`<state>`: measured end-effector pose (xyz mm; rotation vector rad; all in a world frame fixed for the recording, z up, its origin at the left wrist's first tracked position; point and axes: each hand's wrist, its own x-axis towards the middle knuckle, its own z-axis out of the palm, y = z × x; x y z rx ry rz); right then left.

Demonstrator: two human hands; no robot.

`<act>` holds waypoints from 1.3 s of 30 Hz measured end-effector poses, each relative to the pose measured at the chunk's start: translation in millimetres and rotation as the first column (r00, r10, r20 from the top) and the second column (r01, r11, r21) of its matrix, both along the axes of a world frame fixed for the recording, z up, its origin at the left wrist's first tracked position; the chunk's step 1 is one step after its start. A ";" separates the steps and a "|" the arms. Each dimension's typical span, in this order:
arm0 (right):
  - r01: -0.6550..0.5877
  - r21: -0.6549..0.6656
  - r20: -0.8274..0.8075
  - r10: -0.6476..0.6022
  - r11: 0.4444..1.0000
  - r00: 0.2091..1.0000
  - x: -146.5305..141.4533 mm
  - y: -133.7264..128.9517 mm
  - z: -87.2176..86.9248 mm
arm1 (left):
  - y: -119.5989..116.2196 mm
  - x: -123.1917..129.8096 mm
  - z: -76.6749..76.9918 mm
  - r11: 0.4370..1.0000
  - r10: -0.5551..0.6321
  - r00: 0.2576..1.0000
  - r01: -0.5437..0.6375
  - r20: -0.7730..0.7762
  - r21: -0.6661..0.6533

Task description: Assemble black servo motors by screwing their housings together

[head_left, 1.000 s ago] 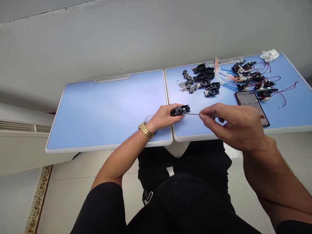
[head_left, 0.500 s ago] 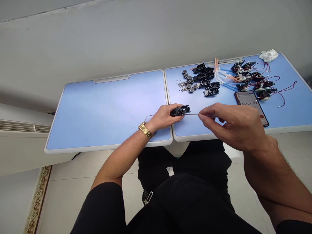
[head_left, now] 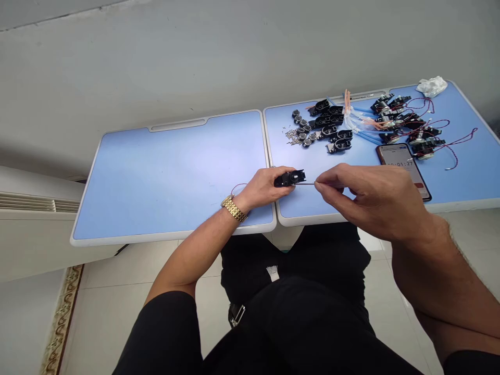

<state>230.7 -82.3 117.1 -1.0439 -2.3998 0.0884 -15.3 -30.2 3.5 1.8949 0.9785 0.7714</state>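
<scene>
Fingers (head_left: pixel 282 187) of my left hand (head_left: pixel 261 191) clamp the black plastic housing (head_left: pixel 291 178) steady over the table (head_left: pixel 175 182), while my right fingers (head_left: pixel 321 186) pinch the thin metal shaft (head_left: pixel 307 183) level, its tip right at the housing's edge.

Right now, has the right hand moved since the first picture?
Yes, the right hand moved left, toward the black housing, judged against the table's center seam.

Tabletop (head_left: pixel 167 192) was pale blue with a light grey rim. Plastic housing (head_left: pixel 289 178) was matt black; thin rod (head_left: pixel 307 183) was silver. Wristwatch (head_left: pixel 233 209) was gold, its links banded crosswise. Tubing (head_left: pixel 361 127) was pale blue, with orange at the bundled ends. Twisted wires (head_left: pixel 461 148) showed red and black. Trousers (head_left: pixel 312 312) were black. Rug border (head_left: pixel 61 317) carried a brown and cream scroll pattern beside pale floor tiles (head_left: pixel 109 312).
</scene>
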 end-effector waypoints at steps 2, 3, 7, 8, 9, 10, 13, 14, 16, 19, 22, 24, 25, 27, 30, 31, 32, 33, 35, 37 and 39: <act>-0.011 -0.008 0.025 0.012 1.000 1.000 -1.4 0.5 2.4 | -0.4 0.4 0.0 1.000 -0.004 1.000 0.004 0.000 0.006; -0.018 -0.008 0.043 0.019 1.000 0.999 -2.2 0.8 3.5 | -0.5 0.5 0.1 1.000 -0.006 1.000 0.006 -0.002 0.008; -0.043 -0.010 0.126 0.043 0.999 0.991 -5.7 2.4 7.2 | -0.7 0.5 1.4 1.000 -0.015 1.000 0.015 -0.017 0.014; -0.046 -0.013 0.142 0.048 0.999 0.989 -6.5 2.9 8.1 | -0.6 0.4 1.9 1.000 -0.016 1.000 0.016 -0.018 0.013; -0.048 -0.016 0.157 0.050 0.999 0.986 -7.2 3.3 9.2 | -0.7 0.3 2.4 1.000 -0.018 1.000 0.018 -0.018 0.009; -0.049 -0.021 0.172 0.052 0.999 0.984 -7.8 3.7 10.4 | -0.7 0.2 3.0 1.000 -0.020 1.000 0.020 -0.017 0.003; -0.066 -0.069 0.200 0.078 0.995 0.977 -8.6 4.9 14.9 | -0.8 0.0 4.6 1.000 -0.021 1.000 0.021 -0.013 -0.016; -0.074 -0.098 0.208 0.093 0.992 0.974 -8.7 5.3 16.7 | -0.8 -0.1 5.1 1.000 -0.021 1.000 0.020 -0.012 -0.022; -0.083 -0.155 0.229 0.118 0.984 0.966 -8.6 6.7 20.0 | -0.6 -0.4 5.7 0.999 -0.016 1.000 0.016 -0.009 -0.036; -0.064 -0.183 0.259 0.111 0.981 0.959 -8.5 9.7 22.6 | 0.1 -1.3 5.9 0.998 -0.014 1.000 0.013 -0.014 -0.062; -0.033 -0.127 0.279 0.068 0.991 0.958 -9.7 13.2 21.1 | 0.8 -2.3 5.8 0.997 -0.011 1.000 0.010 -0.010 -0.077; -0.003 -0.060 0.296 0.021 0.998 0.955 -11.5 15.3 19.4 | 0.8 -2.9 5.8 0.996 -0.016 1.000 0.016 0.003 -0.083; 0.014 -0.030 0.300 -0.005 0.999 0.954 -12.5 16.1 18.9 | 0.8 -3.1 5.7 0.996 -0.018 1.000 0.018 0.009 -0.085; 0.048 -0.001 0.295 -0.046 0.999 0.954 -14.5 17.8 19.3 | 0.8 -3.5 5.4 0.996 -0.014 1.000 0.015 0.017 -0.092; 0.061 -0.038 0.269 -0.049 0.997 0.962 -16.5 20.5 22.6 | 1.4 -4.0 4.7 0.995 -0.002 1.000 0.005 0.027 -0.104; 0.048 -0.060 0.255 -0.032 0.997 0.966 -16.8 21.7 24.0 | 1.7 -4.1 4.5 0.994 0.000 0.999 0.004 0.033 -0.109; 0.026 -0.082 0.235 -0.006 0.996 0.972 -16.9 23.2 25.1 | 2.2 -4.2 4.4 0.993 0.000 0.999 0.005 0.044 -0.116; -0.002 -0.102 0.209 0.023 0.995 0.978 -16.9 24.9 26.0 | 2.7 -4.4 4.3 0.992 -0.001 0.998 0.008 0.059 -0.124; -0.051 -0.136 0.157 0.073 0.989 0.985 -16.3 28.9 26.3 | 3.7 -4.8 4.4 0.990 -0.002 0.996 0.014 0.088 -0.141; -0.065 -0.151 0.129 0.085 0.986 0.988 -15.0 33.0 24.6 | 4.6 -5.3 4.6 0.987 -0.004 0.995 0.020 0.100 -0.158; -0.031 -0.125 0.147 0.049 0.992 0.988 -13.2 36.4 21.3 | 4.8 -5.8 4.7 0.985 -0.006 0.996 0.021 0.091 -0.169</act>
